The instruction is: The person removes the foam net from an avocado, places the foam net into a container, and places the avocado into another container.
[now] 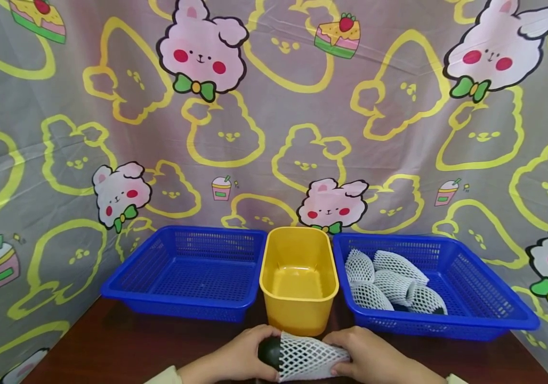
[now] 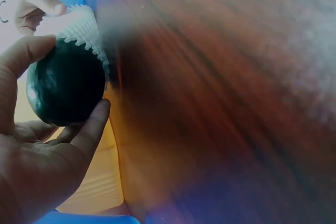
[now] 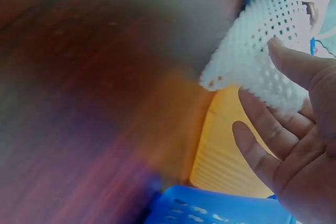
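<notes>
A smooth, dark green oval fruit point(image 2: 67, 82) lies partly inside a white foam net sleeve point(image 1: 307, 356), close over the table's front. My left hand point(image 1: 240, 356) grips its bare end, thumb on one side and fingers round the other. With thumb and fingers my right hand point(image 1: 370, 356) pinches the sleeve's other end. In the right wrist view the net point(image 3: 262, 51) hangs loose and flattened toward that end, and the fruit is hidden inside it. Just behind both hands stands the yellow bin point(image 1: 298, 314).
On the left is a blue basket point(image 1: 183, 304) with nothing visible in it. The right blue basket point(image 1: 446, 322) holds several net-sleeved items point(image 1: 391, 285), some showing dark ends. Dark brown wooden table point(image 1: 106, 346) lies beneath, and a patterned curtain point(image 1: 264, 133) hangs behind.
</notes>
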### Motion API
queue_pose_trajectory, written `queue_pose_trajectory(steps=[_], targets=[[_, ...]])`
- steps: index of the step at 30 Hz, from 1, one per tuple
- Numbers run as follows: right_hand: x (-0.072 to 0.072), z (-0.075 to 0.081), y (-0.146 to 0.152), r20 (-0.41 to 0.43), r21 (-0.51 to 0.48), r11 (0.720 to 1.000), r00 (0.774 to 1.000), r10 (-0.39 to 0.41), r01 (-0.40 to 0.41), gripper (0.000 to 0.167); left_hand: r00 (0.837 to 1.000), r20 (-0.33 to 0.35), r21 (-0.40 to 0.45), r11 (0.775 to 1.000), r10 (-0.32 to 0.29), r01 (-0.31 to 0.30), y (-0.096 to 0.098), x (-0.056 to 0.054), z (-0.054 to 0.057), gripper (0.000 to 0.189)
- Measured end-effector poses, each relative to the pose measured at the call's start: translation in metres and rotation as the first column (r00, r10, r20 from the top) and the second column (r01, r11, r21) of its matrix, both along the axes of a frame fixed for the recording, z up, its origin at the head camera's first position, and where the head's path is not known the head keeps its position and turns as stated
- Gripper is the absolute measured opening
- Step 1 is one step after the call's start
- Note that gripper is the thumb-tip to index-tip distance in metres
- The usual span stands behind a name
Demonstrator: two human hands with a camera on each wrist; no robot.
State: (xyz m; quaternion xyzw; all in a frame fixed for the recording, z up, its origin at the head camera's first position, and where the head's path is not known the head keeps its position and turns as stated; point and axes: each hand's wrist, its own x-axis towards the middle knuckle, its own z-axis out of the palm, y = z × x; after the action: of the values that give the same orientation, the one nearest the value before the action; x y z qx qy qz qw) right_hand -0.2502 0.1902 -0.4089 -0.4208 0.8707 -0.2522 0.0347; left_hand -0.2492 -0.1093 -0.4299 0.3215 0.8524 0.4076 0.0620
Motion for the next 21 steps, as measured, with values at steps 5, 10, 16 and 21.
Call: queue_pose_trajectory(steps=[5, 10, 16, 21], targets=[[0.0, 0.007, -0.007, -0.047, 0.03, 1.0, 0.999, 0.007, -0.006, 0.033, 1.0, -0.008, -0.075, 0.997, -0.002, 0.002, -0.001, -0.001, 0.003, 0.061], [0.001, 0.008, -0.014, -0.164, 0.081, 0.997, 0.986, 0.028, -0.015, 0.028, 1.0, -0.019, -0.147, 0.989, 0.004, -0.007, 0.0, -0.001, 0.006, 0.059], [-0.001, 0.009, -0.021, -0.252, 0.136, 0.991, 0.967, 0.021, 0.014, 0.016, 1.0, -0.022, -0.213, 0.977, 0.003, -0.007, 0.002, -0.003, 0.008, 0.058], [-0.002, 0.008, -0.022, -0.254, 0.148, 0.988, 0.967, 0.004, 0.035, 0.017, 0.999, -0.035, -0.251, 0.968, 0.006, -0.014, 0.005, -0.004, 0.009, 0.057]])
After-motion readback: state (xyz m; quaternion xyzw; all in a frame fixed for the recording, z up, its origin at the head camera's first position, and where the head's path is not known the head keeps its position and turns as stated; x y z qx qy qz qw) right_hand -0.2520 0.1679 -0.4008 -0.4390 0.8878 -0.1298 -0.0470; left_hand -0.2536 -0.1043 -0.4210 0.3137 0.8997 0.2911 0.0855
